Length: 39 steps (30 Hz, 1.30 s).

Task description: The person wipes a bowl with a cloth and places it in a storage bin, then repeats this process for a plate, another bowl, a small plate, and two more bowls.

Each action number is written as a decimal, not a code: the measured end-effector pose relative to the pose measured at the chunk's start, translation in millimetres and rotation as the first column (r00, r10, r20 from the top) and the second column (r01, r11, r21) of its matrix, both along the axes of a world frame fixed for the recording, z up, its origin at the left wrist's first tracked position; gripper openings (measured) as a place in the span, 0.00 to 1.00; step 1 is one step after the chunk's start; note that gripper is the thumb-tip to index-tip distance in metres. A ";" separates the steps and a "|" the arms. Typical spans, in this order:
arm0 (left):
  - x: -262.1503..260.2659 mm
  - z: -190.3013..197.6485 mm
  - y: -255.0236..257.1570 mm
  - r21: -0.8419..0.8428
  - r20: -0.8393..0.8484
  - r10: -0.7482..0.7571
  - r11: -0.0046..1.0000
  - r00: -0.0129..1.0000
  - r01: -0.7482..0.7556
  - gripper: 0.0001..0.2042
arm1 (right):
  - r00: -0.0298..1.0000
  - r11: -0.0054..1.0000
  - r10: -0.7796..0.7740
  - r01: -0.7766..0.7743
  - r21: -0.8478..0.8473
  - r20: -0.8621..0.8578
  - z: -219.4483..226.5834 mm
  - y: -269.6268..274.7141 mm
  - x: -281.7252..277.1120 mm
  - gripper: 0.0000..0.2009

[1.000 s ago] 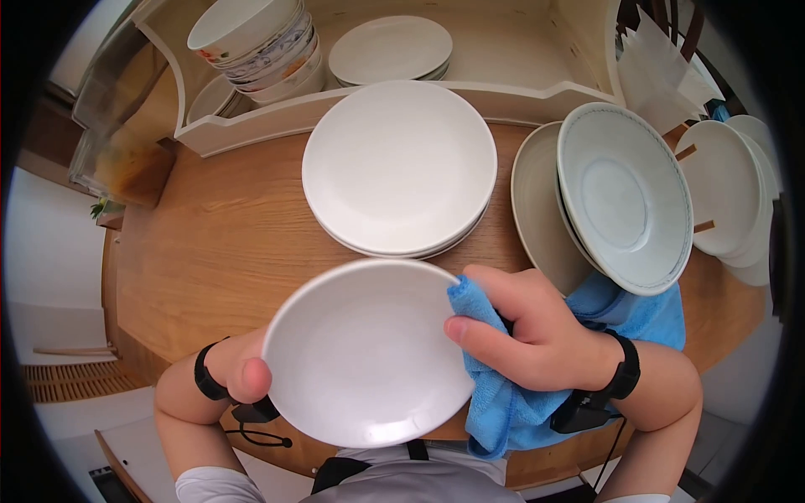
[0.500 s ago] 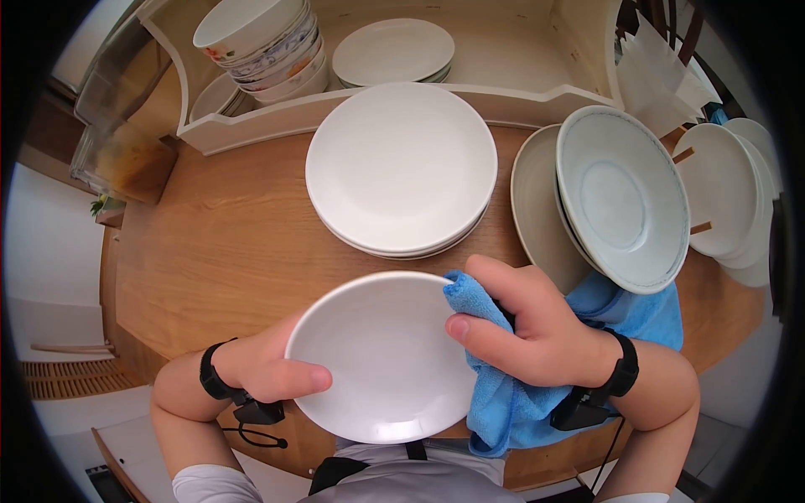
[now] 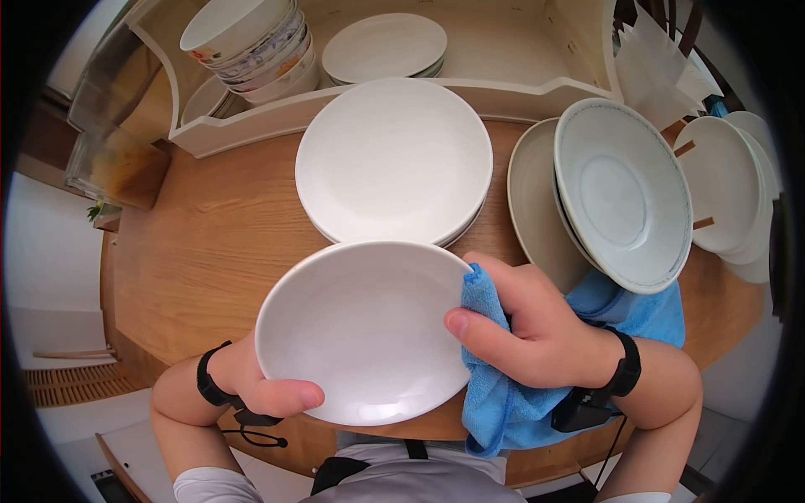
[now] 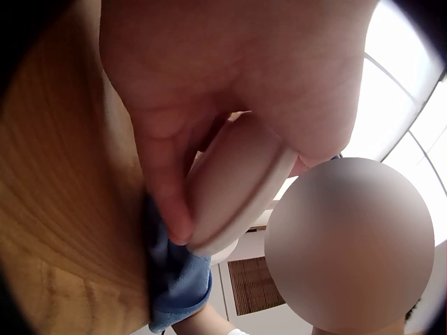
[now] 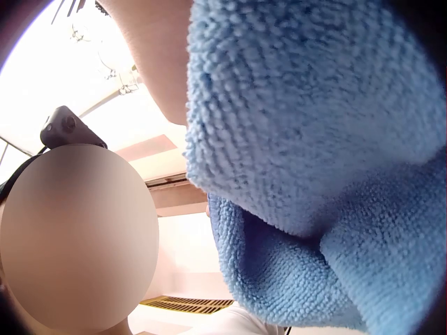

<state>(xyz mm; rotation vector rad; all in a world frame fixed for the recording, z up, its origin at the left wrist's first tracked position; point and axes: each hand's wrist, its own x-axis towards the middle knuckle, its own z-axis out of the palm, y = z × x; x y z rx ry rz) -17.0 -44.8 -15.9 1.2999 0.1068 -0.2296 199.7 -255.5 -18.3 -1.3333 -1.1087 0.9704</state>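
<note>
A white plate [image 3: 365, 335] with a raised rim is held up over the table's near edge, tilted toward the head camera. My left hand [image 3: 267, 387] grips its left side, thumb over the rim; in the left wrist view the fingers [image 4: 167, 188] lie under the plate's underside [image 4: 234, 178]. On the other side my right hand [image 3: 524, 327] pinches a blue cloth [image 3: 495, 394] around the plate's right rim. The cloth hangs down below that hand and fills much of the right wrist view [image 5: 300, 139].
Just behind stands a stack of white plates [image 3: 394, 163]. To the right, a bowl [image 3: 625, 197] leans over a beige plate [image 3: 528, 193], with more blue cloth [image 3: 646, 314] below. A cream tray [image 3: 520, 96] at the back holds stacked bowls [image 3: 260, 59] and plates [image 3: 386, 46].
The plate first dropped slightly and shifted right, then came back up and left. My left thumb moved from outside the rim to over it. My right hand keeps the cloth at the right rim.
</note>
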 end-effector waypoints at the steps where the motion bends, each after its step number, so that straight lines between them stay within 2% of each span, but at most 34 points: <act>1: -3.2 0.4 5.0 0.001 0.002 0.000 1.000 1.000 0.000 0.44 | 1.000 1.000 0.017 -0.017 -0.025 0.021 2.1 -0.5 1.1 0.10; 3: -10.9 2.5 19.0 -0.049 -0.166 -0.188 0.982 0.968 0.182 0.45 | 0.998 0.998 0.037 -0.035 -0.048 0.044 6.6 -0.1 1.7 0.10; 4: -8.6 2.6 18.7 -0.044 -0.163 -0.184 0.983 0.969 0.179 0.45 | 0.995 0.997 0.067 -0.063 -0.054 0.070 7.5 -0.6 2.0 0.10; 6: -0.8 2.2 16.2 -0.214 -0.117 -0.279 0.944 0.953 0.250 0.47 | 0.991 0.994 0.097 -0.092 -0.062 0.095 6.6 -0.3 2.1 0.10; 8: 5.6 0.6 11.9 -0.202 -0.093 -0.302 0.939 0.949 0.279 0.47 | 0.978 0.998 0.055 -0.058 0.008 0.199 2.9 -0.2 0.9 0.10; 10: 9.1 2.4 7.3 -0.191 -0.070 -0.323 0.933 0.944 0.305 0.47 | 0.976 0.996 0.084 -0.085 -0.004 0.199 5.4 -0.5 1.0 0.10; 12: 10.9 9.0 5.0 -0.097 -0.122 -0.283 0.957 0.951 0.273 0.48 | 0.972 0.993 0.113 -0.114 -0.010 0.206 8.0 0.8 0.4 0.10; 13: 10.3 11.0 5.1 -0.095 -0.121 -0.283 0.958 0.952 0.272 0.48 | 0.979 0.996 0.093 -0.091 -0.020 0.181 8.7 0.6 -0.5 0.11; 15: 8.0 13.9 5.3 -0.092 -0.251 -0.208 0.977 0.945 0.191 0.47 | 0.985 0.997 0.072 -0.068 -0.033 0.156 10.4 -0.1 -0.8 0.11; 16: 6.9 14.9 5.0 -0.092 -0.249 -0.209 0.977 0.946 0.191 0.47 | 0.988 0.996 0.078 -0.071 -0.053 0.135 11.0 -0.2 -0.3 0.11; 18: 3.6 15.6 4.0 -0.149 -0.290 -0.109 0.986 0.951 0.068 0.46 | 0.990 0.995 0.083 -0.075 -0.072 0.116 10.5 -0.2 0.9 0.12; 19: 0.7 14.8 3.8 -0.149 -0.289 -0.111 0.986 0.951 0.069 0.46 | 0.990 0.996 0.079 -0.072 -0.060 0.118 8.8 -0.4 0.9 0.12; 21: -6.6 10.7 4.2 -0.148 -0.303 0.034 0.986 0.952 -0.082 0.46 | 0.991 0.997 0.071 -0.066 -0.051 0.116 6.6 -1.2 1.2 0.12; 22: -9.6 3.2 5.7 -0.150 -0.306 0.031 0.985 0.952 -0.080 0.46 | 0.993 0.995 0.075 -0.069 -0.070 0.094 6.7 -1.7 1.3 0.13; 24: -14.7 -14.3 9.6 -0.151 -0.188 0.103 0.980 0.977 -0.132 0.47 | 0.995 0.993 0.078 -0.072 -0.091 0.067 4.2 -2.0 0.0 0.13; 29: -14.4 10.8 8.0 -0.192 -0.251 0.181 0.954 0.951 -0.232 0.47 | 0.997 0.999 0.046 -0.046 -0.005 0.062 -0.6 -0.6 -3.4 0.12; 34: -19.2 10.9 8.0 -0.155 -0.234 0.274 0.937 0.933 -0.314 0.44 | 0.998 0.997 0.054 -0.056 0.045 0.045 -1.5 0.1 -5.8 0.12; 36: -24.1 2.8 12.4 -0.181 -0.136 0.333 0.917 0.933 -0.354 0.44 | 0.997 0.996 0.063 -0.065 0.063 0.037 -3.2 -1.2 -5.4 0.12; 37: -25.0 0.2 14.4 -0.182 -0.140 0.332 0.918 0.933 -0.354 0.44 | 0.995 0.994 0.088 -0.091 0.060 0.041 -2.6 -1.2 -4.4 0.12; 39: -25.8 -2.1 19.8 -0.268 -0.067 0.406 0.873 0.911 -0.409 0.43 | 0.992 0.991 0.115 -0.117 0.057 0.042 -1.8 -0.9 -3.1 0.12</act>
